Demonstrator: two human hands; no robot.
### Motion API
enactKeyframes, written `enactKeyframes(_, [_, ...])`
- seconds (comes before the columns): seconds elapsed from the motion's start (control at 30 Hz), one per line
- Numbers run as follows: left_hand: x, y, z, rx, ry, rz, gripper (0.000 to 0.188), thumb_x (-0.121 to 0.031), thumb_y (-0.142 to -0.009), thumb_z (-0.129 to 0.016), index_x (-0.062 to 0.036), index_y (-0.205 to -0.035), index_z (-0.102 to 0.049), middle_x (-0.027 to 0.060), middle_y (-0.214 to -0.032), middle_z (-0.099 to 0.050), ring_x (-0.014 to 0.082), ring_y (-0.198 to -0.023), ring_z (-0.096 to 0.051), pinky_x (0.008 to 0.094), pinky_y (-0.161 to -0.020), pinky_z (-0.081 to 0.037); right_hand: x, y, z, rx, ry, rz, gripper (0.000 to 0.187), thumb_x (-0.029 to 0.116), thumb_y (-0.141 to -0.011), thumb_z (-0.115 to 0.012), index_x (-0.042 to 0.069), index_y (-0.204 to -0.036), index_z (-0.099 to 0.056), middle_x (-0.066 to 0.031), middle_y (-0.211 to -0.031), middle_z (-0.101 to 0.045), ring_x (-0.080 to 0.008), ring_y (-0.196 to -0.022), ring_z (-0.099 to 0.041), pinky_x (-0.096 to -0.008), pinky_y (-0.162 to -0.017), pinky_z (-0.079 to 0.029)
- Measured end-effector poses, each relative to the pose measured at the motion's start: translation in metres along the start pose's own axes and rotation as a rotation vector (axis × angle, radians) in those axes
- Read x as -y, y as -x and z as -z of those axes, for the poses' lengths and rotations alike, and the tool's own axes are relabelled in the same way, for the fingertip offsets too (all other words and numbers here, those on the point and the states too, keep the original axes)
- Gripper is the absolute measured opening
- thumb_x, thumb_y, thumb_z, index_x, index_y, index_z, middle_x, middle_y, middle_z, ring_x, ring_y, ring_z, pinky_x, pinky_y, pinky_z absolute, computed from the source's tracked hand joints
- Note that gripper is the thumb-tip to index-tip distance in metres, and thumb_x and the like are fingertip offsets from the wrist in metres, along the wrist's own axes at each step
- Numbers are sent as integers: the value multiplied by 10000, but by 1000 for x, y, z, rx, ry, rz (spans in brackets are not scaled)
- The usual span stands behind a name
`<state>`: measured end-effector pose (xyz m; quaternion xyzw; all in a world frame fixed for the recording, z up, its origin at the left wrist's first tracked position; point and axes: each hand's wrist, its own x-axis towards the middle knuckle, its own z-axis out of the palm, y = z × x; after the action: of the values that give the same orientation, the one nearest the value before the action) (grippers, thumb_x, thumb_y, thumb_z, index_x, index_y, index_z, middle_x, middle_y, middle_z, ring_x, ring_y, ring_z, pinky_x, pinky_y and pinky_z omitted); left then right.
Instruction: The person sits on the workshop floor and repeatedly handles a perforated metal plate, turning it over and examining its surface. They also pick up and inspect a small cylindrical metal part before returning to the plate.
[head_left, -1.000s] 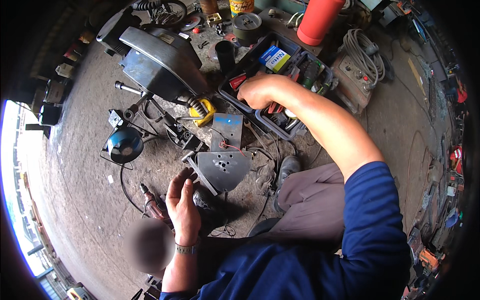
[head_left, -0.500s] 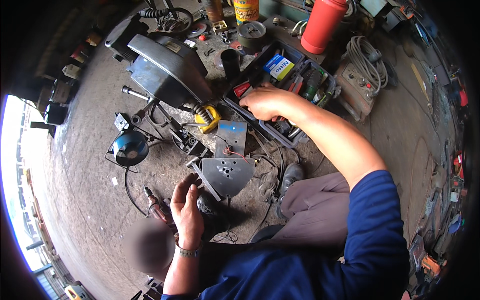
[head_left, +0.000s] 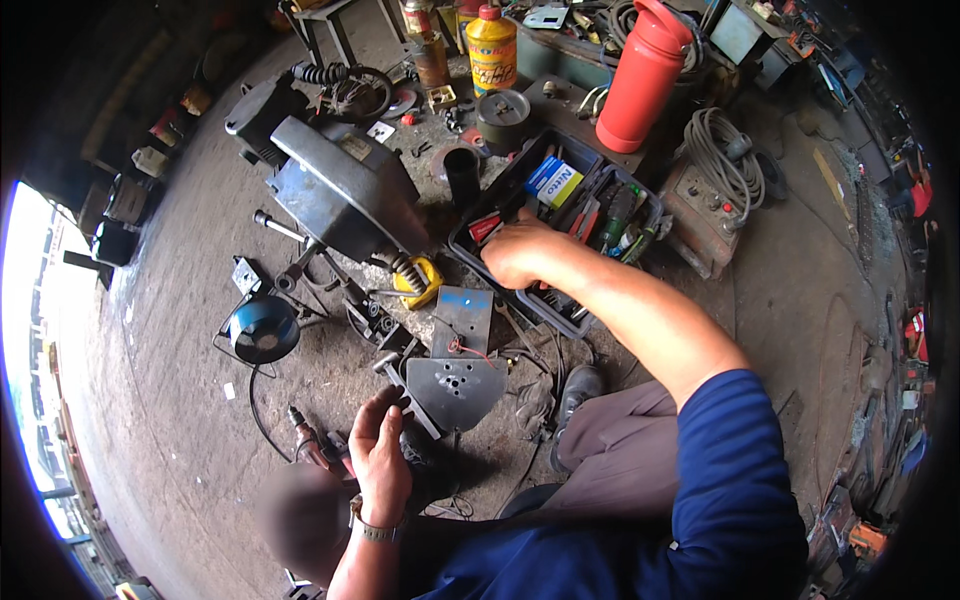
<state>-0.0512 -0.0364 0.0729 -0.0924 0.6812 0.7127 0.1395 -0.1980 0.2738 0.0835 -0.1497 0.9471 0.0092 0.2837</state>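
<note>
The right hand [head_left: 520, 255] reaches into the open tool tray [head_left: 560, 310], fingers curled downward; whether they grip anything cannot be told. The left hand [head_left: 382, 462], fingers loosely open, rests against the drilled steel plate [head_left: 455, 385] on the floor, seemingly steadying it.

right hand [head_left: 520, 255] in toolbox [head_left: 640, 215]; left hand [head_left: 382, 462] beside metal plate [head_left: 457, 388].

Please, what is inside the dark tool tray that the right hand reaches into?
In the tool tray lie a blue and white box, a red-handled tool and green-handled tools. The right hand and forearm cover the near compartments, so what lies there cannot be seen.
</note>
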Motion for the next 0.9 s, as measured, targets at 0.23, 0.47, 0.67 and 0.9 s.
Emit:
enactKeyframes(0.23, [2, -4, 2, 3, 15, 13, 280, -72, -1025, -547, 22, -1282, -607, 117, -1256, -661, 193, -1125, -639, 333, -935, -523, -1, -8, 5, 57, -25, -26, 329, 43, -776, -627, 41, -1077, -761, -150, -1175, -729, -299, -1143, -672, -599, -1039, -345])
enactKeyframes(0.47, [-1, 1, 1, 30, 25, 18, 295, -90, -1026, -561, 27, -1294, -599, 122, -1250, -660, 200, -1125, -640, 334, -938, -522, -17, -15, -13, -73, -80, 0, 329, 153, -849, -563, 74, -1137, -702, -167, -1082, -728, -317, -1069, -685, -511, -960, -382])
enactKeyframes(0.67, [-2, 2, 8, 19, 78, 29, 308, -97, -1008, -621, 20, -1293, -609, 90, -1241, -670, 157, -1115, -630, 314, -961, -504, -32, -7, -5, -210, -199, 123, 269, 269, -880, -624, 71, -1027, -732, -175, -994, -731, -368, -1003, -682, -482, -899, -485])
enactKeyframes(0.9, [-2, 2, 4, 13, 78, 28, 292, -83, -1012, -593, 27, -1282, -608, 111, -1230, -668, 181, -1105, -640, 321, -950, -509, -66, 6, 26, -778, -326, -221, 244, 251, -915, -654, 43, -1024, -716, -218, -995, -709, -403, -995, -673, -492, -871, -536])
